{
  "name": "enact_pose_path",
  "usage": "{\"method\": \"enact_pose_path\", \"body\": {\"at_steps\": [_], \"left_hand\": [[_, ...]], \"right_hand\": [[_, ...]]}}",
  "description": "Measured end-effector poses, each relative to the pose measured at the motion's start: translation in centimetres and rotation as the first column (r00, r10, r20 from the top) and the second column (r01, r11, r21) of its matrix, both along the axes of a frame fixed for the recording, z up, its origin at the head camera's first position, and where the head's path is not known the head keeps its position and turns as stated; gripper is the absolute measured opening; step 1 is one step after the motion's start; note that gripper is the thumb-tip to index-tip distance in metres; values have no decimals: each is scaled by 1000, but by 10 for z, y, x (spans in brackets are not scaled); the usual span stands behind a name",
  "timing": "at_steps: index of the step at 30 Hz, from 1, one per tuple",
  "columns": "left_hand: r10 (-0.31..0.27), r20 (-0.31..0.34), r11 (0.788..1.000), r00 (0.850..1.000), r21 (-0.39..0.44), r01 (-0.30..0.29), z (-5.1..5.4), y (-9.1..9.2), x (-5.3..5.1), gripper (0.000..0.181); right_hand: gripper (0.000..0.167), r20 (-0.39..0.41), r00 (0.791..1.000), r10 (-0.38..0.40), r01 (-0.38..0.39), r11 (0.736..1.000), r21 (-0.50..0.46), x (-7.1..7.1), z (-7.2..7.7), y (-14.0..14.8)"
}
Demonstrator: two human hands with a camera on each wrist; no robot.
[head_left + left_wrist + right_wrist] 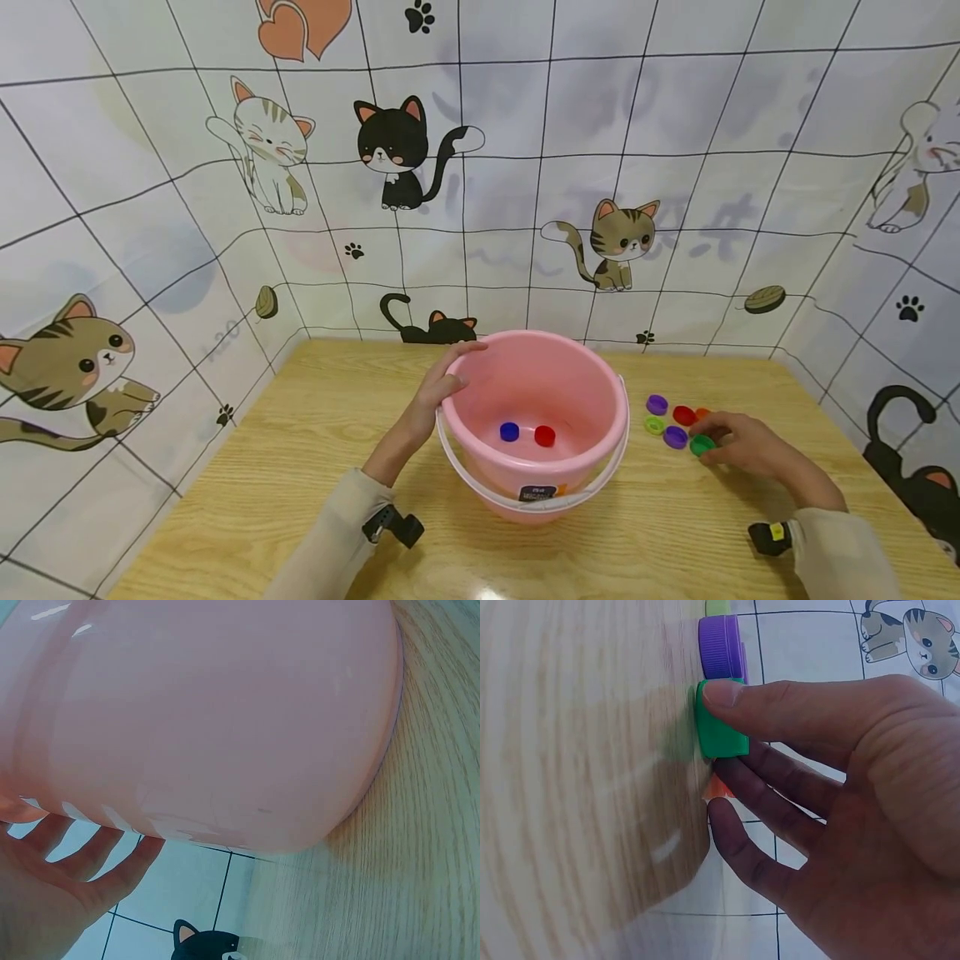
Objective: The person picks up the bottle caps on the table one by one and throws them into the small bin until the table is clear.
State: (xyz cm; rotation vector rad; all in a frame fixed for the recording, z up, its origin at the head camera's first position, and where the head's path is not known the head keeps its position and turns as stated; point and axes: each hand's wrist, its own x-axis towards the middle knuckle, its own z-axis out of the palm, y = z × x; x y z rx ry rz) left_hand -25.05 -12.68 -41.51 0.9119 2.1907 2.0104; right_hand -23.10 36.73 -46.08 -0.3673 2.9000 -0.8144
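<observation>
A pink bucket (517,483) stands on the table with its white handle (555,503) hanging at the front. Inside, on its bottom, lie a blue bottle cap (509,432) and a red one. My left hand (429,404) holds the bucket's left rim; in the left wrist view its fingers (127,870) reach against the outer wall, tips partly hidden. To the right of the bucket, my right hand (753,446) pinches a green bottle cap (724,731) between thumb and fingers, low at the tabletop. A purple cap (720,646) sits right beside it.
Around the right fingertips lie two purple caps (657,405), a yellow-green cap (655,425), a red cap (683,415) and a partly hidden orange cap (702,413). The wooden table (315,467) meets a cat-printed cloth wall (502,192) at the back and sides.
</observation>
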Motion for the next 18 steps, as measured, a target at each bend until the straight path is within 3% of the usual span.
{"method": "enact_pose_path", "body": {"at_steps": [8,18], "left_hand": [[-12,-5,1000,1000,0,12,1,1,1,55],[-22,-4,1000,1000,6,22,0,0,0,56]], "right_hand": [[40,-24,1000,0,2,998,69,2,4,4],[37,-5,1000,24,-24,998,63,4,11,2]]}}
